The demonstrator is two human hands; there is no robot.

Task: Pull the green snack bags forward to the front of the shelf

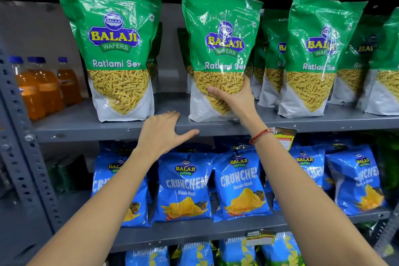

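Note:
Green "Ratlami Sev" snack bags stand upright along a grey metal shelf (pixel 90 124). The left bag (pixel 115 49) and the right bag (pixel 319 56) sit near the front edge. My right hand (pixel 236 97) grips the lower right side of the middle bag (pixel 220 45), which stands at the front. More green bags (pixel 273 56) stand further back, partly hidden. My left hand (pixel 166 131) rests flat on the shelf's front edge, between the left and middle bags, fingers apart and holding nothing.
Orange drink bottles (pixel 43 86) stand at the shelf's left end beside a perforated grey upright (pixel 23 157). Blue "Crunchem" chip bags (pixel 185 185) fill the shelf below, with a price tag (pixel 282 136) hanging on the upper shelf's edge.

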